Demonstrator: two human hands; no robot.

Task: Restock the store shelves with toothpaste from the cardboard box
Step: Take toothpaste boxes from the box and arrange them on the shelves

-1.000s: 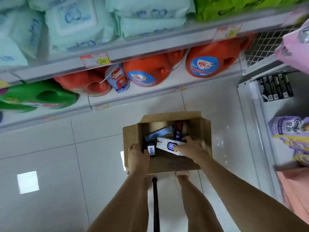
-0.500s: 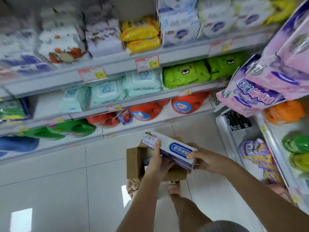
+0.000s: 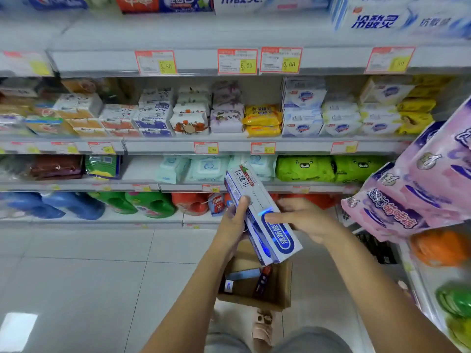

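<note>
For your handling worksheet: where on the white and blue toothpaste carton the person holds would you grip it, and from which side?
Grip the toothpaste carton across its narrow width near mid-length, coming from the long edges. It is long, flat-faced and tilted, so opposing sides give a steady hold. The left hand already wraps one long edge there; the right hand steadies the face.

The toothpaste box [image 3: 260, 215] you hold reads 小苏打 near its far end and 清新 inside a blue oval near you. On the top shelf, the white carton [image 3: 397, 19] at right carries 冷酸灵 in blue, and a red box [image 3: 137, 2] shows 中华. Two price tags [image 3: 237, 61] on the top rail read 6.00; the tag [image 3: 156, 62] left of them ends in .50. A small hanging pouch [image 3: 216, 202] by the orange jugs reads OMO. The pink packs [image 3: 418, 189] on your right bear Chinese script too warped to read. Lower tags are blurred.
</note>
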